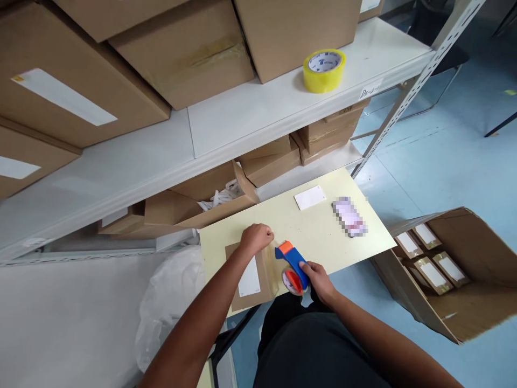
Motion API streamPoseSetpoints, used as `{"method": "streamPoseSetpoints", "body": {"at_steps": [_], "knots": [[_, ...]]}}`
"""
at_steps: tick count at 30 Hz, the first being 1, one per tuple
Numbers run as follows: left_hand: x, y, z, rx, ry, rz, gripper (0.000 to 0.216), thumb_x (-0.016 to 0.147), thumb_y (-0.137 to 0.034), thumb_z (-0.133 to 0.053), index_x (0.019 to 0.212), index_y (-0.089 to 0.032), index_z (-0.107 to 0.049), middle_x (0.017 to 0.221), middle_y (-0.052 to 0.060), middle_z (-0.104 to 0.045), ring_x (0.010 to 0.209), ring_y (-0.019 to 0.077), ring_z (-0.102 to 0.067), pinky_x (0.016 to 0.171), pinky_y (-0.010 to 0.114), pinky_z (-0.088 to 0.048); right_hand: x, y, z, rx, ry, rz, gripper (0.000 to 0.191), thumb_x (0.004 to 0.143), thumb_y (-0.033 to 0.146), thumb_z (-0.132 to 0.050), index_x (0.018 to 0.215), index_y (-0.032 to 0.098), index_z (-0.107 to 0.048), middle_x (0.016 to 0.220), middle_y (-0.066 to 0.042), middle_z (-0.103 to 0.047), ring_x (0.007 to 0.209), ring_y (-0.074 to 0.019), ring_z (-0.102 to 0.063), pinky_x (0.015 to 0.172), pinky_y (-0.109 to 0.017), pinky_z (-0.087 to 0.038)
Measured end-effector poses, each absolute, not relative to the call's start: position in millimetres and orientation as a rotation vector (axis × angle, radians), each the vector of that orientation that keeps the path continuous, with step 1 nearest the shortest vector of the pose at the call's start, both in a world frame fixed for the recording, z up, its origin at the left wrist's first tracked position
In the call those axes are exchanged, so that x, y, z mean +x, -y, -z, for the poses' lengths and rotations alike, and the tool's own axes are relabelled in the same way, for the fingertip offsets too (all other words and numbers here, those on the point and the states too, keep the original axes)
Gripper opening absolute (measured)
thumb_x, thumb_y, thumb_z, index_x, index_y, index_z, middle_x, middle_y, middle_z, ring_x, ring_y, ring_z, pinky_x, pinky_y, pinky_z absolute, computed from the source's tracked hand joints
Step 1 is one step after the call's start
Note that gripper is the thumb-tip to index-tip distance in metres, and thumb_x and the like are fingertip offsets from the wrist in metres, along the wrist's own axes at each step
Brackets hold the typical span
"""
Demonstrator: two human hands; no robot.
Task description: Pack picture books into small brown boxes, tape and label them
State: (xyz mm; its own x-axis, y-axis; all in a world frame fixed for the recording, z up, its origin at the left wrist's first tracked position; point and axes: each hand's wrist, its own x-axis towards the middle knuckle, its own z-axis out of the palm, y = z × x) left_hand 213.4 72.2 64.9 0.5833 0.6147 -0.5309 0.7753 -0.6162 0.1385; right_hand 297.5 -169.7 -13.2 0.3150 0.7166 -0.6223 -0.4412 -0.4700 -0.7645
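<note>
In my right hand is a blue and orange tape dispenser, its orange head pointing up and to the left. A roll of tape sits in its lower part. My left hand is closed in a fist at the far edge of a small brown cardboard box; whatever its fingers hold, if anything, is hidden. The box lies at the left end of a pale yellow table, with a white label on its top. A gap separates the dispenser head from my left hand.
A white card stack and a blurred phone-like object lie on the table. Yellow tape roll and large cartons stand on the shelf. At right, an open carton holds several labelled boxes. A plastic bag hangs left.
</note>
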Motion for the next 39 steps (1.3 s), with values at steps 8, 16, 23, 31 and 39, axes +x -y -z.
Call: {"method": "streamPoseSetpoints", "body": {"at_steps": [8,16,23,31,39], "knots": [[244,-120,-24,2.453,-1.137,1.155,0.024,0.075,-0.025,-0.071,0.097,-0.017,-0.078,0.108,0.019,-0.076,0.103,0.031,-0.071,0.084,0.036,-0.053,279,117,47,-1.397,-0.188,-1.511,0.047,0.079,0.061,-0.07,0.083,0.014,-0.076,0.078,-0.008,-0.075,0.07,-0.0193,-0.066,0.063,-0.029,-0.05],[234,-122,-8,2.375,-1.233,1.217,0.035,0.072,-0.02,-0.072,0.106,-0.015,-0.076,0.11,0.022,-0.075,0.103,0.0349,-0.072,0.082,0.039,-0.056,274,114,63,-1.37,-0.286,-1.57,0.043,0.081,0.056,-0.072,0.088,0.014,-0.077,0.087,-0.01,-0.078,0.074,-0.0209,-0.07,0.066,-0.031,-0.054],[213,-121,-29,2.457,-1.113,0.814,0.042,0.092,-0.022,-0.048,0.126,-0.029,-0.07,0.137,0.004,-0.068,0.124,0.0211,-0.063,0.1,0.03,-0.049,273,111,62,-1.343,-0.32,-1.589,0.04,0.081,0.054,-0.073,0.088,0.015,-0.076,0.084,-0.009,-0.077,0.073,-0.0199,-0.07,0.066,-0.03,-0.055],[168,-93,-19,2.475,-1.073,0.712,0.039,0.1,-0.041,-0.041,0.106,-0.031,-0.078,0.111,0.003,-0.079,0.103,0.0229,-0.071,0.084,0.03,-0.049,282,112,66,-1.305,-0.303,-1.595,0.041,0.084,0.057,-0.071,0.088,0.017,-0.077,0.091,-0.01,-0.079,0.082,-0.0238,-0.073,0.073,-0.034,-0.058],[161,-80,-5,2.575,-1.326,0.695,0.058,0.104,-0.043,-0.026,0.104,-0.028,-0.081,0.095,0.009,-0.08,0.093,0.0275,-0.074,0.08,0.036,-0.047,286,113,68,-1.224,-0.319,-1.643,0.044,0.082,0.058,-0.071,0.091,0.016,-0.078,0.094,-0.011,-0.08,0.088,-0.0259,-0.074,0.083,-0.038,-0.06]]}}
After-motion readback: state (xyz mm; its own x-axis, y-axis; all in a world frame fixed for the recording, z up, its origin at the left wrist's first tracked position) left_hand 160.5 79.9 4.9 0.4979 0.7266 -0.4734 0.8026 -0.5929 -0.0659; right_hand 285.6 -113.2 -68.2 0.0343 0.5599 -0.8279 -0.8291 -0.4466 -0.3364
